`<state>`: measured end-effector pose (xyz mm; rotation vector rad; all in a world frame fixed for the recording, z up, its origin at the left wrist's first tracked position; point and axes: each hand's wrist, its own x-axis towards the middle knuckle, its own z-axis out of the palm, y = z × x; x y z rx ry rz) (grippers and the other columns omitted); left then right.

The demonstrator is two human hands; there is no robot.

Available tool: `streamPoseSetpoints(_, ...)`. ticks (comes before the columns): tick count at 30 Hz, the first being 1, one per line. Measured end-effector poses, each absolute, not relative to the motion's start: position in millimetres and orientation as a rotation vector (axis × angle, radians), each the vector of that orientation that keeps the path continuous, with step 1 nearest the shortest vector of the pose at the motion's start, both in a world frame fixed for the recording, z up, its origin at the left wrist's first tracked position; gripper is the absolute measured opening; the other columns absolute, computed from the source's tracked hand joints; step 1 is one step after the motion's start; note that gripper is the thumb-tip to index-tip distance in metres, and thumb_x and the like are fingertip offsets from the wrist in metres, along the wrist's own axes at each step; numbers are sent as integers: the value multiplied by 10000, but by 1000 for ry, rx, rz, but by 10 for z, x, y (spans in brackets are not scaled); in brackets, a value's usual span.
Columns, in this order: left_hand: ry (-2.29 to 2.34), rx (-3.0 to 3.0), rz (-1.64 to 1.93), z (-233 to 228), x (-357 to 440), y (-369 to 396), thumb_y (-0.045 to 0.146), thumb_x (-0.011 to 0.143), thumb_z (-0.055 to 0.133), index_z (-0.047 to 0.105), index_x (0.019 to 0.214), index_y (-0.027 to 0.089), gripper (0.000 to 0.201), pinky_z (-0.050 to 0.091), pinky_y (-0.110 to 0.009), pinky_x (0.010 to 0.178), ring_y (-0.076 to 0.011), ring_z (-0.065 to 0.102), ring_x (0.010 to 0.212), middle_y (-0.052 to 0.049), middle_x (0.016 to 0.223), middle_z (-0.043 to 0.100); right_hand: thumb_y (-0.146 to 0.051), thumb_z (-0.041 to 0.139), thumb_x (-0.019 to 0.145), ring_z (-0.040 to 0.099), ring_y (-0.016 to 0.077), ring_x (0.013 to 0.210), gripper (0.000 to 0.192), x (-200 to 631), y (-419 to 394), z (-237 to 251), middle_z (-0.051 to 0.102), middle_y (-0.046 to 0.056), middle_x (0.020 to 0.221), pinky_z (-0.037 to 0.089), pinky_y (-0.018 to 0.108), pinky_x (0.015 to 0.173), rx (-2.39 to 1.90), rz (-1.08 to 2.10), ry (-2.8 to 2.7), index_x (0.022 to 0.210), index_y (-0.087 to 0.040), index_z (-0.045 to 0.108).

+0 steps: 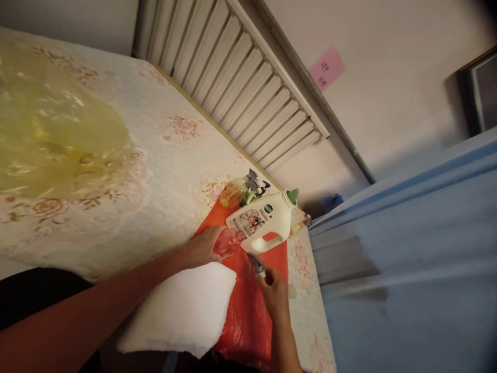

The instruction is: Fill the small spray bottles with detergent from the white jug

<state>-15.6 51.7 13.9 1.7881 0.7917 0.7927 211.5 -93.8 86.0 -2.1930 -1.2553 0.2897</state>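
My left hand (205, 247) wraps around a clear pinkish bottle (230, 241) lying on an orange-red plastic sheet (248, 311). My right hand (274, 292) holds a grey spray-trigger head (256, 262) just right of that bottle, apart from its mouth. A white detergent jug (264, 221) with a green cap lies on its side directly behind both hands. A yellowish spray bottle (236, 192) with a grey trigger lies behind the jug.
A thick white foam pad (182, 311) lies over the sheet's left part. The floral mattress (155, 155) carries a crumpled yellow plastic bag (54, 134) at left. A slatted bed frame (240, 77) leans on the wall; a blue curtain (411, 259) hangs right.
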Motion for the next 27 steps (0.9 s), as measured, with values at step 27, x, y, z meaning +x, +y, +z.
streamPoseSetpoints(27,704,1770,813,237,-205,491,238,644,749,480,1260,271,673,468,-460,1006,-362,555,1207,-89,1258,581,-371,764,747,637,160,596,286,1414,-85,1423,688,-10,666,491,295,618,-1380,318,-1032,915,-157,675)
